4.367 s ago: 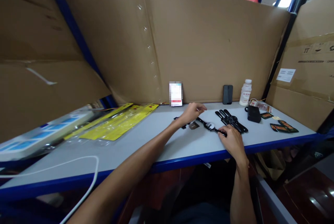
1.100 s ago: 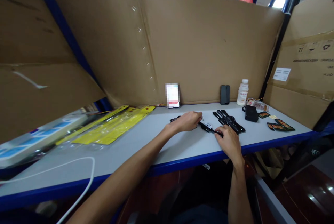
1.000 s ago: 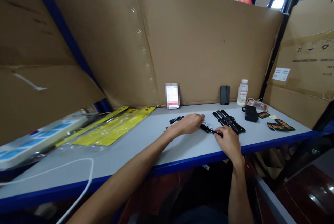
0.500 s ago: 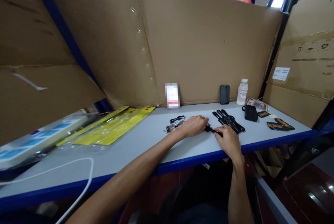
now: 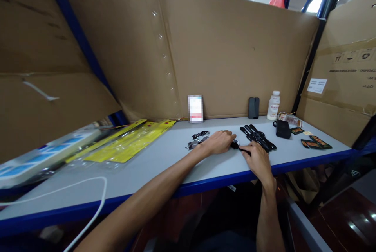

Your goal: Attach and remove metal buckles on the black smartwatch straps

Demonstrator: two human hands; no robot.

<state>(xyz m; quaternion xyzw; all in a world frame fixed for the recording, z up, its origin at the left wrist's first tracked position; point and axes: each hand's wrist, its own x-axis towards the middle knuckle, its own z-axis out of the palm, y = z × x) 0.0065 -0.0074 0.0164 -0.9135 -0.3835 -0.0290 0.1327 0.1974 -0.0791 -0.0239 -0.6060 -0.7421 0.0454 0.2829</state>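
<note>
A slim black-handled tool (image 5: 244,150) with a small shiny patch stretches between my hands, low over the table; its exact kind does not show. My left hand (image 5: 221,141), fingers bent, is closed around its left end and hides most of it. At the other end my right hand (image 5: 257,159) pinches the handle between thumb and fingers. Just beyond my right hand lies a pile of black handles (image 5: 256,136). Left of my left hand are shiny metal pieces (image 5: 194,143) and small black parts (image 5: 201,134), partly covered by my wrist.
Yellow-backed clear packages (image 5: 132,142) and a white power strip (image 5: 49,154) lie left, near a white cable (image 5: 101,193). A blurred upright card (image 5: 195,108), dark phone (image 5: 253,108), bottle (image 5: 273,105), black case (image 5: 282,129) and dark packets (image 5: 317,142) stand or lie behind and right. Cardboard walls surround the table.
The view has shifted slightly. Both hands keep almost the same place and grip on the black-handled tool, with a little more of its shiny part showing beside my left fingers.
</note>
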